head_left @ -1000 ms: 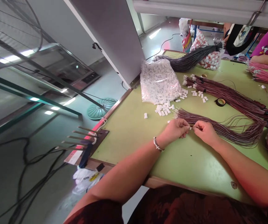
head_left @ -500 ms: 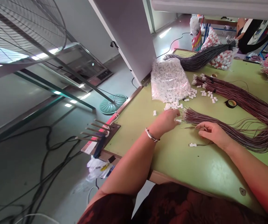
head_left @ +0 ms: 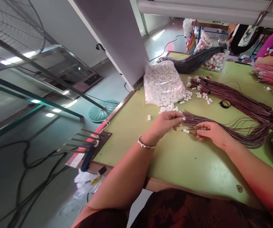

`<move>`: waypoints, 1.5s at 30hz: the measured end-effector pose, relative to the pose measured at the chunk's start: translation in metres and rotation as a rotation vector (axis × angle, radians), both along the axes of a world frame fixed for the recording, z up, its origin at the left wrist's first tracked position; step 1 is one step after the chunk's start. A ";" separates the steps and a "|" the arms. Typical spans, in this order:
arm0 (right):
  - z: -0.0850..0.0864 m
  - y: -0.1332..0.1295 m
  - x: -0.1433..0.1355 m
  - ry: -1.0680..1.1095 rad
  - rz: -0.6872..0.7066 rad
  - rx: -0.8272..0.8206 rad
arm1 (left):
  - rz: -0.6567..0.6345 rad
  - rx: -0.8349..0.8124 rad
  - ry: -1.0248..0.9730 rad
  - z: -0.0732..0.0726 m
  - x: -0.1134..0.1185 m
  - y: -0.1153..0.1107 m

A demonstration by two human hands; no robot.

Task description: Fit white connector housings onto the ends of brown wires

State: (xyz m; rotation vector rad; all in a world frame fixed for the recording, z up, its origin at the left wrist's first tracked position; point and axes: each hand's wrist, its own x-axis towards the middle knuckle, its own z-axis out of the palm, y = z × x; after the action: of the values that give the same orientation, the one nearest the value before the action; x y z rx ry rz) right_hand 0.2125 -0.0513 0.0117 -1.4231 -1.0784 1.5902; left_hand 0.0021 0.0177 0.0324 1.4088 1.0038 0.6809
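Observation:
My left hand (head_left: 166,125) pinches a small white connector housing (head_left: 183,119) between thumb and fingertips. Facing it, my right hand (head_left: 208,132) is closed on thin dark wire (head_left: 192,128). A second white connector (head_left: 186,131) sits on the wire just left of my right fingertips. Behind both hands lies a loose bundle of dark red and black wires (head_left: 221,126), its bare tips pointing left. Loose white connectors (head_left: 170,108) are heaped just beyond my left hand, and a single one (head_left: 149,117) lies off to its left.
A clear bag of white connectors (head_left: 163,84) stands at the back of the green table (head_left: 169,158). Behind are more tied wire bundles (head_left: 240,98), a roll of tape (head_left: 225,104) and black wires (head_left: 190,61). A pronged rack (head_left: 98,142) is fixed at the left edge. Another person's leg (head_left: 272,47) shows at right.
My left hand has lifted a connector from the table into its fingertips. The connector on the wire has moved up and left, between my hands. My view has turned slightly right.

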 end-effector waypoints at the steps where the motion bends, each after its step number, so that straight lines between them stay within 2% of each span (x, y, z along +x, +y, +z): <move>1: -0.006 0.001 -0.002 0.046 -0.005 -0.009 | 0.002 -0.040 -0.059 -0.004 0.005 -0.002; 5: -0.018 0.001 -0.009 -0.006 -0.101 0.082 | -0.025 -0.171 -0.177 -0.017 0.020 -0.008; 8: -0.012 -0.001 -0.009 -0.191 -0.142 0.193 | -0.012 -0.235 -0.200 -0.020 0.023 -0.010; 12: 0.000 -0.004 -0.009 -0.374 -0.129 0.296 | -0.020 -0.294 -0.216 -0.021 0.023 -0.011; 20: -0.001 -0.004 -0.008 -0.350 -0.046 0.233 | -0.092 -0.323 -0.218 -0.023 0.024 -0.011; 28: -0.005 -0.001 -0.008 -0.196 -0.102 0.070 | -0.114 -0.399 -0.272 -0.022 0.022 -0.008; 31: -0.003 0.001 -0.009 -0.155 -0.056 -0.007 | -0.111 -0.314 -0.191 -0.025 0.024 -0.009; 34: -0.005 0.003 -0.009 -0.113 -0.019 -0.094 | -0.117 -0.103 -0.067 -0.030 0.029 -0.014; 37: -0.009 0.003 -0.009 -0.058 -0.033 -0.073 | -0.116 0.025 -0.034 -0.034 0.035 -0.020; 43: -0.012 -0.001 -0.009 -0.143 -0.086 0.053 | -0.017 -0.083 -0.057 -0.038 0.038 -0.021; 45: -0.012 -0.001 -0.009 -0.189 -0.074 0.074 | -0.024 -0.083 -0.056 -0.039 0.037 -0.019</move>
State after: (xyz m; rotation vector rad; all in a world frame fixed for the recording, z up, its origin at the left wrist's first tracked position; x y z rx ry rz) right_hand 0.2034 -0.0525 0.0001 -1.5685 -1.1660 1.3708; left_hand 0.0389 -0.0017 -0.0062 1.3205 0.9594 0.6499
